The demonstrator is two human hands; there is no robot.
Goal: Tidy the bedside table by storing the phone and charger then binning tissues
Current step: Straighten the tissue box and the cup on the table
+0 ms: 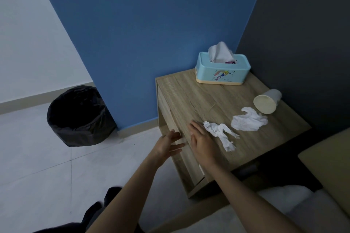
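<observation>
Two crumpled white tissues lie on the wooden bedside table (pixel 189 98): one tissue (pixel 220 134) near the front edge, the other tissue (pixel 247 120) further right. My right hand (pixel 201 138) rests flat on the tabletop, fingers apart, touching the left end of the nearer tissue. My left hand (pixel 167 144) is open against the drawer front (pixel 181 154) just below the table's edge. The drawer looks closed. No phone or charger is in view.
A bin lined with a black bag (pixel 79 115) stands on the tiled floor to the left, by the blue wall. A turquoise tissue box (pixel 222 71) sits at the table's back. A paper cup (pixel 267 101) lies on its side at the right. A bed edge is at lower right.
</observation>
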